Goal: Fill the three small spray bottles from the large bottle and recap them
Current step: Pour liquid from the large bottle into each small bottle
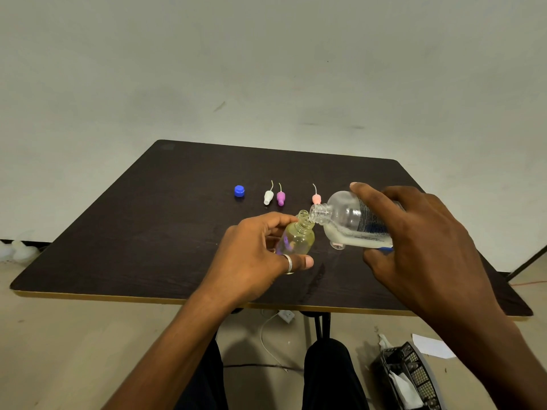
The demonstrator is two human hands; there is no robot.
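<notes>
My left hand [260, 255] grips a small clear yellowish spray bottle [297, 236], uncapped and tilted, just above the dark table [148, 226]. My right hand [414, 241] holds the large clear bottle [352, 223] tipped on its side, its open mouth against the small bottle's neck. Whitish liquid pools in the large bottle's lower side. Another small bottle [337, 245] peeks out under the large one, mostly hidden. Behind lie a white spray cap [268, 196], a purple spray cap [281, 197] and a pink spray cap [316, 198], each with a dip tube. A blue cap [239, 191] sits to their left.
The table's near edge [118, 297] has a yellow trim. My knees show below it. On the floor lie a white cable and plug [284, 315], a black mesh basket [408, 377] with paper, and a white sheet [432, 346]. A pale wall stands behind the table.
</notes>
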